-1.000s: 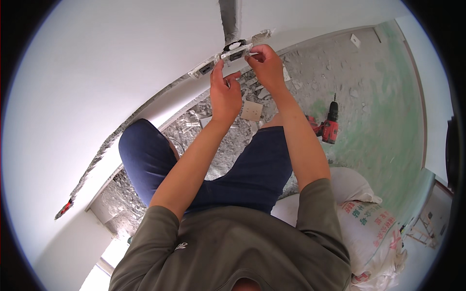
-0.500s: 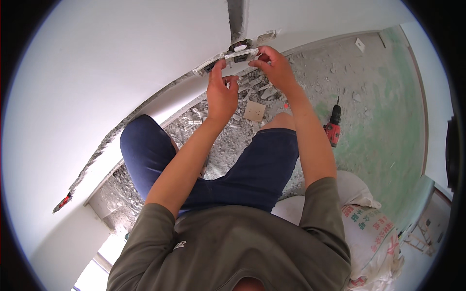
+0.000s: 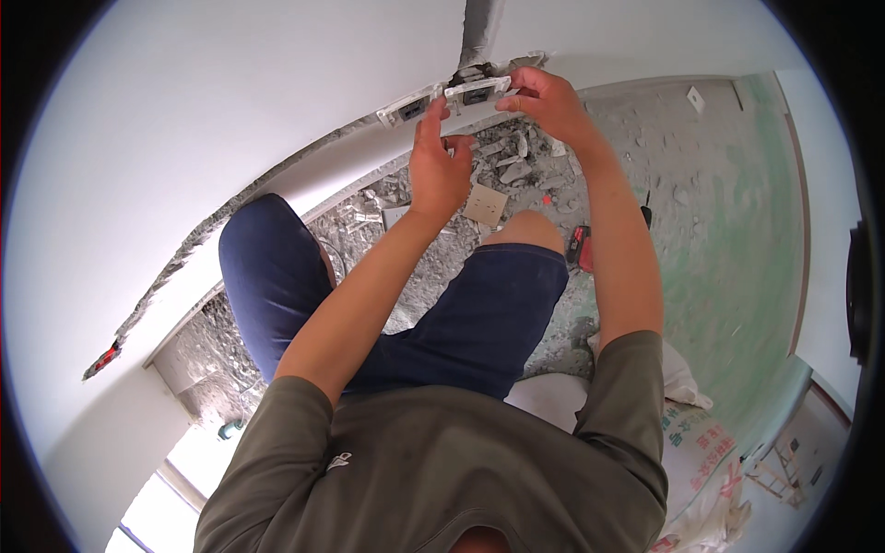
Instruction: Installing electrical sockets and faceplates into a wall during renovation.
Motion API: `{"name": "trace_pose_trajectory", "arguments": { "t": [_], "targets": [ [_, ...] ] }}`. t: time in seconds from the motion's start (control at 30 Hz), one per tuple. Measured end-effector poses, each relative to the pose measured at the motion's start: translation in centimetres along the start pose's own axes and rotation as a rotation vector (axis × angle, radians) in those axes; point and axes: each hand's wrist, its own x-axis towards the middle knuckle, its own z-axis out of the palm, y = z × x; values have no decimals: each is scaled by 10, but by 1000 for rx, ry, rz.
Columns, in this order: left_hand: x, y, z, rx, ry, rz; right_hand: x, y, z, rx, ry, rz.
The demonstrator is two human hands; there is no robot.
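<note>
Two white-framed wall sockets with dark centres sit side by side low on the white wall, without cover plates. My right hand (image 3: 550,103) has its fingers curled at the right end of the right wall socket (image 3: 477,92), index finger on its edge and thumb just below. My left hand (image 3: 441,173) is raised under the gap between the sockets. Its index finger reaches the right socket's left end, while its thumb stands apart with nothing between. The left wall socket (image 3: 411,109) is partly behind those fingers. A broken-out hole (image 3: 475,72) shows above the right socket.
A beige socket cover plate (image 3: 485,205) lies on rubble (image 3: 516,157) below my hands. A red and black power drill (image 3: 584,251) lies partly behind my right forearm. Another white plate (image 3: 696,100) rests farther off. White sacks (image 3: 693,452) stand at my right. A vertical groove (image 3: 476,32) runs up the wall.
The whole view has shifted slightly, with the sockets and hands now farther right in it. My right forearm now covers part of the drill. Both hands stay at the right socket.
</note>
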Motion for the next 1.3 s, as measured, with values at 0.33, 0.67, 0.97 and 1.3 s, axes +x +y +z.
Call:
{"name": "trace_pose_trajectory", "arguments": {
  "t": [0.33,0.67,0.97,1.3],
  "targets": [
    [5,9,-1,-16,-25,-71,-4,-5,-6,103,-23,87],
    [8,-4,7,279,100,117,-3,13,-1,99,-43,89],
    [17,-11,4,471,112,175,-9,4,-4,59,-28,82],
    [24,-6,3,498,213,248,-10,12,7,143,28,11]
  ]
}}
